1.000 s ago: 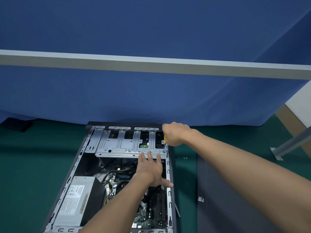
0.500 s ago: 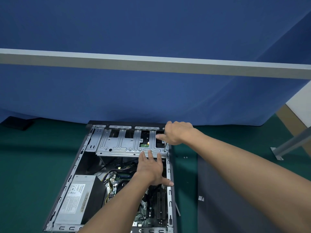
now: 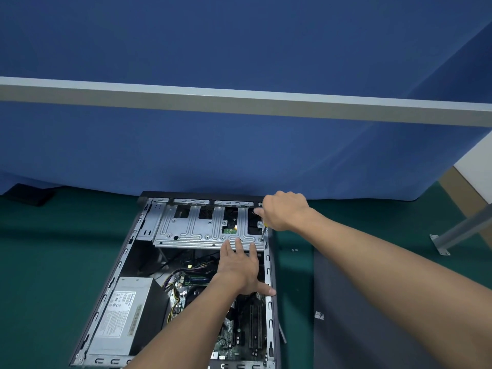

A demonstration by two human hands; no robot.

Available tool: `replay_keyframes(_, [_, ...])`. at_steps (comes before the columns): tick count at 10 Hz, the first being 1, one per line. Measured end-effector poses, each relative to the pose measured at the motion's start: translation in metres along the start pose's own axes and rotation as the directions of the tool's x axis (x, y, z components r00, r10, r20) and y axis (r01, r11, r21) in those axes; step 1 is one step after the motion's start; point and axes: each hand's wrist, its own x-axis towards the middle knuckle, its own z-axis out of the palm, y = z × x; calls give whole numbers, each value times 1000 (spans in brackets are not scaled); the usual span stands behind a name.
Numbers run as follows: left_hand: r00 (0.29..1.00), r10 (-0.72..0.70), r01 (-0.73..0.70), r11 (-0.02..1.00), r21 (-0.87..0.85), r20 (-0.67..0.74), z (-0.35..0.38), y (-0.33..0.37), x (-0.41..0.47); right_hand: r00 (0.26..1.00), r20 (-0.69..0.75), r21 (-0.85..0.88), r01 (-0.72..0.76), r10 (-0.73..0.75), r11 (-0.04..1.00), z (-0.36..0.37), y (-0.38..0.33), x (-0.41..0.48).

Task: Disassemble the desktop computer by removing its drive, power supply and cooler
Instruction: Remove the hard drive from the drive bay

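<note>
An open desktop case lies flat on the green mat. A silver drive cage spans its far end. My left hand rests on the cage's near edge with fingers straight and thumb against the right case rail. My right hand grips a yellow-handled screwdriver at the cage's right corner, tip down on a screw. The grey power supply sits at the near left. The motherboard shows under my left forearm; the cooler is hidden.
The dark side panel lies on the mat right of the case, with two small screws beside its far edge. A blue partition stands just behind the case. A metal leg foot is at far right.
My right hand shifted slightly and turned, so the screwdriver shaft now shows pointing down at the cage's right corner. My left hand stayed on the cage edge.
</note>
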Motion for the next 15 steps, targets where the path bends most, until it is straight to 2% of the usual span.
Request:
replay_keyframes(2, [1000,-2,2,1000,-6,1,0,0,1,995,77,123,54,-64,991,-5,4,0])
replay_keyframes(3, [1000,-4,4,1000,-6,-1,0,0,1,991,84,144,94,-107,985,-5,5,0])
replay_keyframes(4, [1000,-3,3,1000,0,-4,1,0,2,980,105,94,159,-169,983,-4,4,-1])
replay_keyframes(6, [1000,-6,6,1000,-2,-6,2,0,2,998,66,-12,25,-24,1000,-3,2,3])
replay_keyframes(8, [1000,-3,3,1000,-8,-10,2,0,2,982,106,140,143,-158,980,-7,9,3])
replay_keyframes(9, [1000,0,0,1000,-8,-12,3,0,2,987,111,106,104,-116,989,-4,10,5])
replay_keyframes(10, [1000,3,-3,1000,1,-16,2,0,2,996,83,20,-8,6,1000,-2,8,6])
replay_keyframes(12, [1000,0,0,1000,4,-17,3,-1,3,991,61,71,114,-119,991,-7,6,3])
replay_keyframes(13, [1000,-2,2,1000,-3,-14,3,0,4,980,109,144,148,-165,978,-8,7,1])
replay_keyframes(14, [1000,-4,4,1000,0,-14,3,0,4,989,102,33,101,-104,994,-5,6,2])
replay_keyframes(15, [1000,-3,3,1000,2,-14,3,-1,3,996,94,9,4,-5,1000,-3,4,3])
